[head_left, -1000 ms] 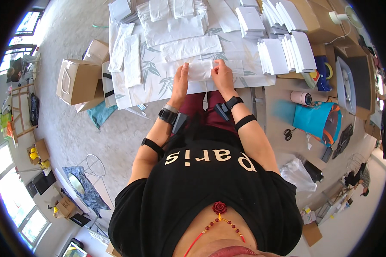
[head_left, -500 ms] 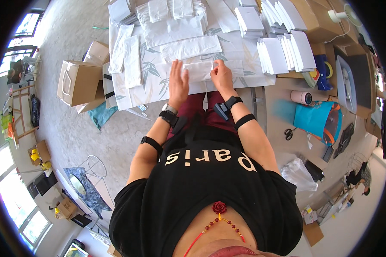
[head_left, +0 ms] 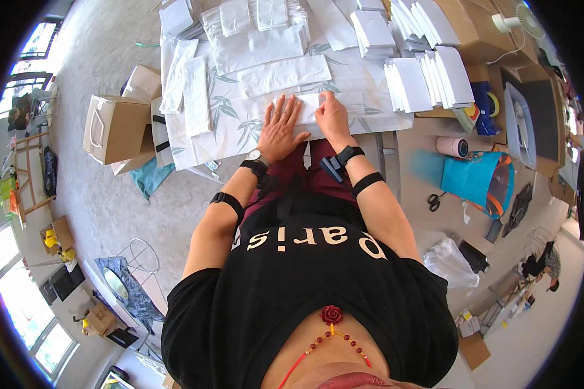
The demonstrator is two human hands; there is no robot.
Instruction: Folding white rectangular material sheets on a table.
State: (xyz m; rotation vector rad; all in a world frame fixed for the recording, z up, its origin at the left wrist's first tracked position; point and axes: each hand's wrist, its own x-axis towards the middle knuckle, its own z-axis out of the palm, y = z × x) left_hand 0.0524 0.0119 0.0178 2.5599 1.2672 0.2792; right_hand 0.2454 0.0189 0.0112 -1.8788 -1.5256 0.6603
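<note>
My left hand (head_left: 280, 128) lies flat, fingers spread, on a white paper bag (head_left: 311, 107) at the near edge of the table (head_left: 220, 133), which is covered with a leaf-printed cloth. My right hand (head_left: 333, 118) presses the same bag just to the right, fingers bent down on it. Another flat white bag (head_left: 284, 76) lies right behind it. A watch and dark bands sit on both my wrists.
Stacks of folded white bags (head_left: 428, 74) stand at the right of the table, more white sheets (head_left: 253, 19) at the back. Cardboard boxes (head_left: 113, 126) sit on the floor to the left. A teal bag (head_left: 474, 181), scissors (head_left: 435, 201) and a tape roll (head_left: 453, 146) lie to the right.
My left hand has flattened and slid down and left over the white bag. My right hand has stayed pressing on it.
</note>
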